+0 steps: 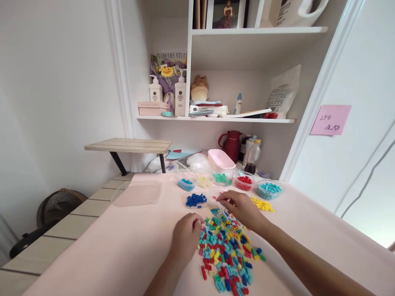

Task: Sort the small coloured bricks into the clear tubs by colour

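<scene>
A mixed heap of small colourful building bricks [226, 246] lies on the pink tablecloth. At the heap's left edge is my left hand [187, 236], its fingers curled together; whatever they hold, if anything, is hidden. My right hand [240, 207] reaches past the far end of the heap, thumb and fingers pinched, over a clear tray with a few pink bricks [222, 195]. I cannot make out what is between those fingertips. Dark blue bricks [196, 200] fill a clear tray left of my right hand. Yellow bricks [261, 204] lie to its right.
Behind stand clear tubs of blue bricks [186, 184], pale yellow bricks [203, 181], green bricks [222, 179], red bricks [244, 183] and turquoise bricks [269, 189]. A clear lid [138, 193] lies left. Farther back are a pink basin [220, 159], red jug [232, 146] and bottle [254, 154].
</scene>
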`<state>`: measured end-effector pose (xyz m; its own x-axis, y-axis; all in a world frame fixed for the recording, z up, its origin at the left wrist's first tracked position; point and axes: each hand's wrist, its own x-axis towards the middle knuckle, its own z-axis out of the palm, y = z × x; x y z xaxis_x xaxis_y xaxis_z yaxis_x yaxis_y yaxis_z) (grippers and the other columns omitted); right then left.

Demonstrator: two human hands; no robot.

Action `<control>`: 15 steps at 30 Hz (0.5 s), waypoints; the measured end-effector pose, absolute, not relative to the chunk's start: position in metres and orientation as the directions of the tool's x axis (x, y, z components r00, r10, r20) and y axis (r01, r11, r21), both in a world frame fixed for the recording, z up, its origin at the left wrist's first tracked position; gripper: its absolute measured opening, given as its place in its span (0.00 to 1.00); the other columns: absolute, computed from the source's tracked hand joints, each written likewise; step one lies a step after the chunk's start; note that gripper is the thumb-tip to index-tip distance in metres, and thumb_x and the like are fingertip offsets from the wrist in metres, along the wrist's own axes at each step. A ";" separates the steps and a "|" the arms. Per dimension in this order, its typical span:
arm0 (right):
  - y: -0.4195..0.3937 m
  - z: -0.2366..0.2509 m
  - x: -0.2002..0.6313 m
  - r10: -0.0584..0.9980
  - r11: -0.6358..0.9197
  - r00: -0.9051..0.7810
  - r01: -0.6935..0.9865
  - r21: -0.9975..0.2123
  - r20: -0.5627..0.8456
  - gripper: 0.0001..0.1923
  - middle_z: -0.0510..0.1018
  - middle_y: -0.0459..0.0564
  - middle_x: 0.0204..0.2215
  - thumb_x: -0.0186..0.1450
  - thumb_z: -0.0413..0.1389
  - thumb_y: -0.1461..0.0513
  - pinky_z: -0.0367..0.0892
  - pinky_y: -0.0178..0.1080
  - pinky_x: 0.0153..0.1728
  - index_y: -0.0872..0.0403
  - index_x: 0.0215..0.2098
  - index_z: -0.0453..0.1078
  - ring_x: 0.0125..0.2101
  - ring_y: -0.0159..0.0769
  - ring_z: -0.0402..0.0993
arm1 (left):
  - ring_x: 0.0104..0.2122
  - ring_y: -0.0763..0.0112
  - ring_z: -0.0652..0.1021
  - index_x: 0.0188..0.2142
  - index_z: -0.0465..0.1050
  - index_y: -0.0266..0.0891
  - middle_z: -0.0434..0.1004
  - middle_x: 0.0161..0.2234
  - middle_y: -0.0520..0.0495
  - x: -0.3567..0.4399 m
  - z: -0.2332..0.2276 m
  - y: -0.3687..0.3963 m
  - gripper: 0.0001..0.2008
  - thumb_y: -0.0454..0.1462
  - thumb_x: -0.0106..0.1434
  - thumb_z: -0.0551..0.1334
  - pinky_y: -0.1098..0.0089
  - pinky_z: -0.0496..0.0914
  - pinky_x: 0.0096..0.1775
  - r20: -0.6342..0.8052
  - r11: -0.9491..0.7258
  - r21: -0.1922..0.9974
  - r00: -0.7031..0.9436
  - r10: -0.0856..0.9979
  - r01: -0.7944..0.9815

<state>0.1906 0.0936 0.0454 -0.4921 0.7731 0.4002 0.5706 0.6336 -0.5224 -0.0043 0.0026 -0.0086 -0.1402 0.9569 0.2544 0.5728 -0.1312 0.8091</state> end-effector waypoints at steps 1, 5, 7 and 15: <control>0.090 0.043 0.203 0.803 0.592 -0.474 0.573 -0.567 0.360 0.12 0.79 0.48 0.32 0.64 0.50 0.57 0.65 0.35 0.28 0.51 0.37 0.75 0.25 0.34 0.72 | 0.39 0.68 0.77 0.33 0.76 0.43 0.80 0.36 0.50 -0.004 -0.009 0.003 0.13 0.34 0.60 0.52 0.73 0.67 0.38 0.253 -0.129 0.811 -0.143 0.957 0.570; 0.079 0.027 0.249 0.884 0.456 -0.391 0.593 -0.664 0.257 0.17 0.77 0.47 0.27 0.64 0.48 0.51 0.64 0.35 0.25 0.51 0.37 0.74 0.22 0.34 0.69 | 0.38 0.67 0.77 0.33 0.75 0.42 0.79 0.37 0.48 -0.005 -0.007 0.003 0.13 0.34 0.60 0.51 0.72 0.68 0.39 0.254 -0.119 0.813 -0.162 0.954 0.571; 0.075 0.016 0.265 0.902 0.426 -0.334 0.594 -0.682 0.273 0.19 0.78 0.48 0.29 0.65 0.47 0.49 0.65 0.36 0.29 0.51 0.34 0.74 0.28 0.38 0.71 | 0.38 0.67 0.77 0.33 0.75 0.41 0.78 0.38 0.47 -0.005 -0.006 0.004 0.13 0.35 0.60 0.51 0.71 0.68 0.40 0.255 -0.114 0.810 -0.171 0.952 0.575; 0.073 -0.005 0.276 0.950 0.312 -0.159 0.484 -0.817 0.268 0.30 0.73 0.49 0.25 0.65 0.40 0.41 0.64 0.37 0.31 0.53 0.29 0.72 0.27 0.39 0.67 | 0.38 0.65 0.77 0.34 0.74 0.40 0.78 0.37 0.45 -0.005 -0.002 0.000 0.12 0.38 0.60 0.52 0.67 0.70 0.41 0.212 -0.103 0.885 -0.197 0.957 0.454</control>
<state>0.2755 0.0733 -0.0051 -0.1594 0.9502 0.2676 0.4845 0.3115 -0.8175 -0.0052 0.0003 -0.0018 -0.1965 0.9573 0.2121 0.4536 -0.1030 0.8852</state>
